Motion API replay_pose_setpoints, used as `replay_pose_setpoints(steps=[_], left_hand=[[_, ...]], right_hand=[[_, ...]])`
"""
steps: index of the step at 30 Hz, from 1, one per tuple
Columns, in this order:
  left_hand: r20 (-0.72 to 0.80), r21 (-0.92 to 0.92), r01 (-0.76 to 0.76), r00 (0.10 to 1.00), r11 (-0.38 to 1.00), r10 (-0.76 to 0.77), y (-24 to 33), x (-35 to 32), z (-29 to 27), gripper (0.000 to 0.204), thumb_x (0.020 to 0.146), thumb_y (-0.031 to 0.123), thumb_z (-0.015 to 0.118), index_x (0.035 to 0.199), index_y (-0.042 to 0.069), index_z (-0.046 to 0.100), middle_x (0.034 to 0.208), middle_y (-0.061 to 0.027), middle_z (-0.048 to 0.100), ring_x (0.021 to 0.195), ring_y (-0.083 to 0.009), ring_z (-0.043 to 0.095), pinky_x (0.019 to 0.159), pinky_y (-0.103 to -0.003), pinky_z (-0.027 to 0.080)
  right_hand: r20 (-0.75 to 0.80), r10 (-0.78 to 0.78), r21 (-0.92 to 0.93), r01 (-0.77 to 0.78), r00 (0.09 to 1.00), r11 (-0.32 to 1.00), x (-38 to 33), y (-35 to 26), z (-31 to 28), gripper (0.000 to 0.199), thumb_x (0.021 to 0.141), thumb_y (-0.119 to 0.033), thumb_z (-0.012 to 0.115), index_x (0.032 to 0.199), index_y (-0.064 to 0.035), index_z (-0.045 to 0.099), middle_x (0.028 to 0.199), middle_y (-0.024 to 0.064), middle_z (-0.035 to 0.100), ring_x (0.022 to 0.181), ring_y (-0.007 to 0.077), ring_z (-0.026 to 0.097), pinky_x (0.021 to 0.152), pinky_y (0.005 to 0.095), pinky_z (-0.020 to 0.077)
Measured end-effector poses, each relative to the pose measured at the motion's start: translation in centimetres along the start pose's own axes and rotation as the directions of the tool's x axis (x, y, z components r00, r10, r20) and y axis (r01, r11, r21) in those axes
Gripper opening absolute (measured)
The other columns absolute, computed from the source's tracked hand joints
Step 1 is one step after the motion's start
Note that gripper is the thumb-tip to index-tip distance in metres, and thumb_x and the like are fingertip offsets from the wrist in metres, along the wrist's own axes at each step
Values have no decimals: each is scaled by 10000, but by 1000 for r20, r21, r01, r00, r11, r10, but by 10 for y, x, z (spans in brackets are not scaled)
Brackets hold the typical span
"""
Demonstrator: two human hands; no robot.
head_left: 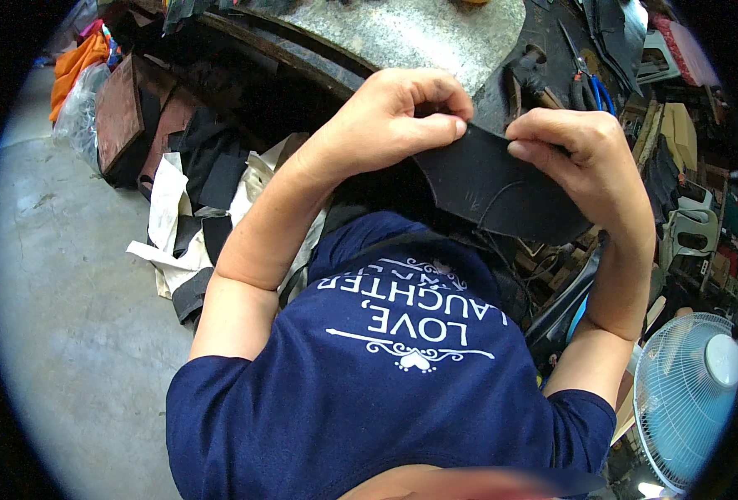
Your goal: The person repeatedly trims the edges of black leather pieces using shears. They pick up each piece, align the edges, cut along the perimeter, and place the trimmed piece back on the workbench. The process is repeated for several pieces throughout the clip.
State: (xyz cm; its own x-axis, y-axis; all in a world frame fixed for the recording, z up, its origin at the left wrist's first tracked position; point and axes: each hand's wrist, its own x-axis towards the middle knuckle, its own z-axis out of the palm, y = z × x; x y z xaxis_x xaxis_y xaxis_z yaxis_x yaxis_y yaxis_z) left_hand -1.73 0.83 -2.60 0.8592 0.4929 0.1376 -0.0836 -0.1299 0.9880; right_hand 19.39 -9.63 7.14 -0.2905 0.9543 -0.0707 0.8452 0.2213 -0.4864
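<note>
A dark, flat, leather-like piece (506, 187) with a curved edge hangs in front of my chest, between both hands. My left hand (402, 117) is closed in a pinch, thumb and forefinger on the piece's upper left corner. A short way to the right, my right hand (581, 154) pinches at the upper edge, its thumb against the forefinger. Whether a needle is in those fingers is too small to tell. A thin dark thread (492, 202) loops over the lower part of the piece and trails down toward my lap.
Beyond my hands lies a grey speckled slab (444, 42) on a dark bench. Scissors with blue and black handles (600, 93) lie by a hammer-like tool (529, 67). White and black fabric scraps (169, 196) heap at left; a blue fan (685, 400) stands at lower right.
</note>
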Motion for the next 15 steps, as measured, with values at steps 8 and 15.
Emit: replay_pose_setpoints(steps=[8,15], left_hand=[[37,-921,0,996,389,87,-3,-16,16,722,875,268,715,1441,13,347,1295,-145,572,1177,-252,581,961,-431,500],[-654,-293,-171,754,941,-66,31,-37,27,438,931,19,575,1346,41,438,1245,-118,578,1069,-230,607,947,-376,490]], right_hand=[[-449,143,250,-29,882,968,5,-12,-8,150,866,-141,711,952,-28,667,733,128,632,639,168,626,612,271,476],[-417,-82,215,187,905,959,1,-11,3,328,968,-242,588,1192,-6,626,1005,75,618,931,146,592,820,287,469]])
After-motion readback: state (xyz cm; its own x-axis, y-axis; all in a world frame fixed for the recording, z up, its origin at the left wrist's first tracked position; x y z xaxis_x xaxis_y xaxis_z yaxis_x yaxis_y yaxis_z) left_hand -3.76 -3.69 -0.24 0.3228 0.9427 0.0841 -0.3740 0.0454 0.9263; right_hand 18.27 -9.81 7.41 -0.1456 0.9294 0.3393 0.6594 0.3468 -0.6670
